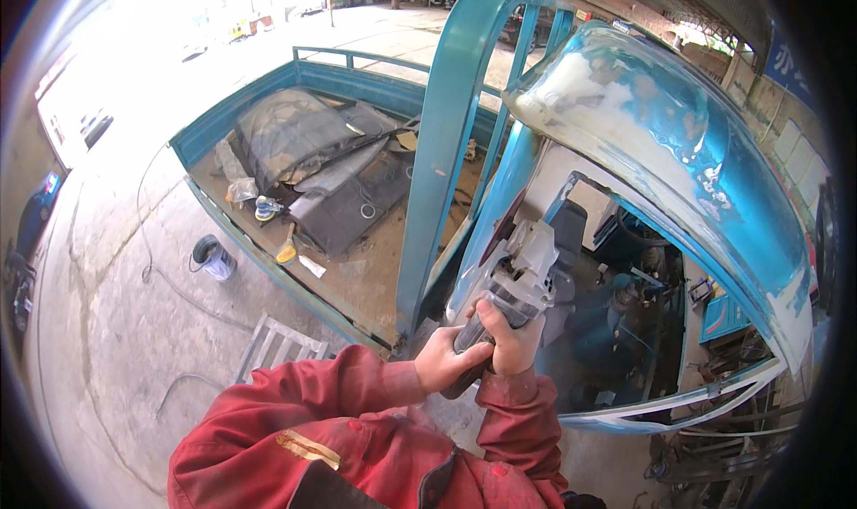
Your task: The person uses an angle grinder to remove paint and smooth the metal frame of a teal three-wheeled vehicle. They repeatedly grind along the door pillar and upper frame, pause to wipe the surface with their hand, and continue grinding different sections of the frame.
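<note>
Both my hands are wrapped round a dusty handheld power tool [523, 257], which has a pale grey head and a dark body and looks like a grinder or sander. My left hand [449, 361] closes on the dark lower end. Just right of it, my right hand [511, 337] grips the body, fingers curled round it. The tool's head points away from me, close to the blue door pillar of a truck cab [661, 116]. White and grey patches mark the cab's blue roof. Whether the tool touches the pillar, I cannot tell.
Left of the cab is a blue truck bed [357, 326] holding dark panels [353, 201], a round sander [267, 208] and a yellow-handled tool [287, 248]. A bucket [212, 257], a metal stool [278, 348] and a cable [145, 232] are on the concrete floor.
</note>
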Demonstrator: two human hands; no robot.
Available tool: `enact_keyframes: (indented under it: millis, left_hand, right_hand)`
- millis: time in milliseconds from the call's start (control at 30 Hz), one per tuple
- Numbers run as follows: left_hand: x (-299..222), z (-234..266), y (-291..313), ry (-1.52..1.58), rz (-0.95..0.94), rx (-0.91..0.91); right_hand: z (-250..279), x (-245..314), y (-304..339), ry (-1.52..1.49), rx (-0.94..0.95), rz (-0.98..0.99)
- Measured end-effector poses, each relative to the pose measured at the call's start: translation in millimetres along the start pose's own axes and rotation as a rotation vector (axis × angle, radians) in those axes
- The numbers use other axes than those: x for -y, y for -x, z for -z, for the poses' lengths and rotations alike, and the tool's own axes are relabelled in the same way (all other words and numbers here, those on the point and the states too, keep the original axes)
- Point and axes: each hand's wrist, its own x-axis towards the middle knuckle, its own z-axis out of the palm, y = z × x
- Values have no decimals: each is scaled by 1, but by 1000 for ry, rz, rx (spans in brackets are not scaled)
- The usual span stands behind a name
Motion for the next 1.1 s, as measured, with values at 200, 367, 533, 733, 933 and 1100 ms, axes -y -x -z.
enact_keyframes:
  millis: [200, 367, 533, 733, 933, 1100]
  left_hand:
    - [-5, -1, -3, -17, -44, -3]
    - [-8, -3, -5, -25, -115, -30]
    - [-11, -2, -6, -23, -56, -8]
    - [-16, -2, -7, 12, -38, 15]
    - [-23, -5, -8, 19, -78, 13]
    - [-34, -2, -9, 27, 5, 74]
  right_hand:
    - [-2, 7, -3, -23, -6, 10]
    - [-4, 12, -4, -67, -17, 1]
    - [-6, 17, -7, -68, -9, 15]
    - [-8, 21, -8, -77, -20, 19]
    - [-8, 24, -11, -65, -7, 19]
    - [-10, 30, -13, -87, -15, 24]
